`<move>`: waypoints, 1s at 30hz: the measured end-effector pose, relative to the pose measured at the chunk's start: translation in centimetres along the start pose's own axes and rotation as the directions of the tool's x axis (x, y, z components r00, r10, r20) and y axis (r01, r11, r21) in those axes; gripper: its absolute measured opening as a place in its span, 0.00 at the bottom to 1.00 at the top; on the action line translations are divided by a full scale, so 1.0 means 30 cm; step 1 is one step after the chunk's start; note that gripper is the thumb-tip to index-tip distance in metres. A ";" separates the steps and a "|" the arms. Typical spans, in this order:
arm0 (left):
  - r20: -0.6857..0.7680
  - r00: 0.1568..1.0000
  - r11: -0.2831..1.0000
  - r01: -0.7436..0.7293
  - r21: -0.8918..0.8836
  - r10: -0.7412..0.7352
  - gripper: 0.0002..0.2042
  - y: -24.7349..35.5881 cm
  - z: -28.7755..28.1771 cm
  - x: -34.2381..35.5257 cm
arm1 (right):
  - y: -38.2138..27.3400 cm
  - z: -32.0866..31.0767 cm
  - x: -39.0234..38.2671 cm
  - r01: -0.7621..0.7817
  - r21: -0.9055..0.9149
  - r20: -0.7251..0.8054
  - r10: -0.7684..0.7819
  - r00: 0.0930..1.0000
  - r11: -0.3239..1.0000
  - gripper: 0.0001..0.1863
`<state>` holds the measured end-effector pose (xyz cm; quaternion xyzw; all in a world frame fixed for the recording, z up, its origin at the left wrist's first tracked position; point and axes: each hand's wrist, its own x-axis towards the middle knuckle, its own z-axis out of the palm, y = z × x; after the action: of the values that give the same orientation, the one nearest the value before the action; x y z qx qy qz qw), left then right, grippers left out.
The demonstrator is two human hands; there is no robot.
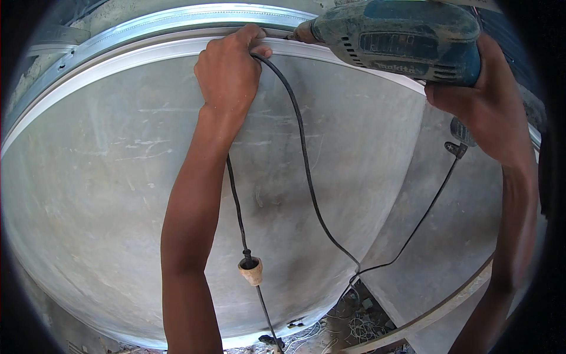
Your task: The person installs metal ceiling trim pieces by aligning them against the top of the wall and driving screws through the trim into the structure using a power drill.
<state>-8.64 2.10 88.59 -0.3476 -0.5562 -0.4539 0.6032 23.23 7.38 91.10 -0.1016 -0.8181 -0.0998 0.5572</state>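
Observation:
My right hand (492, 112) is wrapped round the handle of a dusty teal power drill (401, 44) at the upper right. The drill lies level, its nose pointing left to a curved white trim strip (135, 57) and the shiny metal channel (177, 22) above it. My left hand (230, 74) is closed at the strip, just left of the drill's tip. A black cable (303, 135) comes out beneath its fingers and loops down. Whether those fingers also pinch a small part against the strip is hidden. The drill's cord (433, 203) hangs below my right hand.
A grey wall panel (135, 177) fills the middle under the trim. Against it hangs a beige plug connector (250, 271), joined into the black cable. Tangled wires (365, 327) and debris lie on the floor below. A curved edge (436, 310) crosses the lower right.

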 end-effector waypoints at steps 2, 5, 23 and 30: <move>0.044 0.999 0.999 0.014 -0.043 -0.012 0.15 0.004 -0.007 -0.003 | 0.013 -0.007 0.024 0.028 -0.107 0.057 -0.022 0.998 0.994 0.30; 0.019 1.000 0.999 -0.004 -0.038 0.004 0.15 -0.013 -0.004 -0.004 | 0.000 0.014 0.039 0.043 -0.097 0.016 -0.041 0.999 0.994 0.31; 0.003 0.997 0.993 -0.079 -0.086 0.080 0.13 -0.030 0.015 -0.013 | -0.008 -0.063 0.141 0.136 -0.358 0.149 -0.087 0.985 0.924 0.31; -0.021 0.994 0.986 -0.111 -0.126 0.109 0.13 -0.038 0.019 -0.014 | -0.018 -0.069 0.168 0.169 -0.422 0.168 -0.106 0.980 0.891 0.30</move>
<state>-9.89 2.32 88.15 -0.4122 -0.5018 -0.4569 0.6079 23.12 6.57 96.52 -0.1719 -0.8176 -0.3114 0.4529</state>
